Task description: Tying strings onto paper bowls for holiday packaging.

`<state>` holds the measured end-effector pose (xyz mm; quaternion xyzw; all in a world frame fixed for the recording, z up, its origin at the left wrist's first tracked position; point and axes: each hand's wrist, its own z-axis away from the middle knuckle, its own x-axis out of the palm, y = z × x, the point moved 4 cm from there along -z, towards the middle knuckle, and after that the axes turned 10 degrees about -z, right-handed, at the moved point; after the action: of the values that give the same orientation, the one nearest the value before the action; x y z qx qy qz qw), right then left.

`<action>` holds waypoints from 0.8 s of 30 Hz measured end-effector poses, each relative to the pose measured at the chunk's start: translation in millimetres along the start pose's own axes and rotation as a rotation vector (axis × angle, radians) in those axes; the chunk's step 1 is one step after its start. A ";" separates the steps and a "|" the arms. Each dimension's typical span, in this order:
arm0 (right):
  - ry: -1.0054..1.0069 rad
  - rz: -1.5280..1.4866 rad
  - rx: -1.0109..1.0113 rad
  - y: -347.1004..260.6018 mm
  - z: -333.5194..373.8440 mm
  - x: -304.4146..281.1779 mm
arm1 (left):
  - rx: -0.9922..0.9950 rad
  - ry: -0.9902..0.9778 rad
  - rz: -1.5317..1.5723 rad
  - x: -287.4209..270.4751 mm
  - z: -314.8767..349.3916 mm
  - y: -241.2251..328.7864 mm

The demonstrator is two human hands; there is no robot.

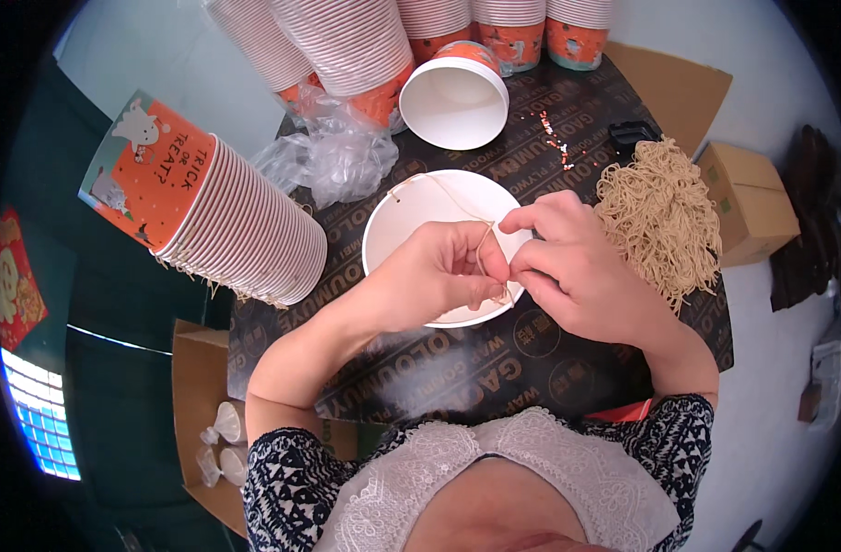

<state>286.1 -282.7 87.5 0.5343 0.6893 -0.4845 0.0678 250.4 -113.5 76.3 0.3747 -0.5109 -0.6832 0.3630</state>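
A white paper bucket point(390, 230) sits on the dark table in front of me, its round mouth facing up. Above it my left hand point(434, 271) pinches a thin tan cord point(452, 197), which loops past the bucket's far rim. My right hand point(567, 262) comes in from the other side, its thumb and fingertips closed on the same cord beside the left fingertips. Exactly how the strands cross between the fingers is partly hidden. To the right of my right hand lies a big tangled pile of tan cords point(659, 216).
A tall stack of nested orange buckets point(241, 221) leans at the left, with cords hanging along it. Further stacks point(347, 46) and a tipped bucket point(454, 101) stand at the back, near crumpled clear plastic point(337, 152). Small orange and white beads point(555, 143) lie scattered; cardboard boxes point(747, 202) flank the table.
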 end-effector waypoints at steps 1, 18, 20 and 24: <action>0.004 0.000 0.002 1.8 0.2 1.3 | 0.094 0.061 -0.141 1.8 1.7 2.2; 0.001 -0.052 0.026 8.3 -0.8 4.2 | 0.548 0.525 -1.118 28.1 20.7 9.4; -0.018 -0.057 0.031 8.4 -1.3 3.5 | 0.544 0.526 -1.112 28.5 20.9 10.5; -0.048 -0.122 0.027 12.7 -2.4 4.1 | 0.571 0.525 -1.036 26.2 20.7 9.6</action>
<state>295.6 -278.7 78.6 0.4805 0.7121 -0.5098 0.0477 221.3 -129.7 86.0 0.8092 -0.3197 -0.4927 -0.0150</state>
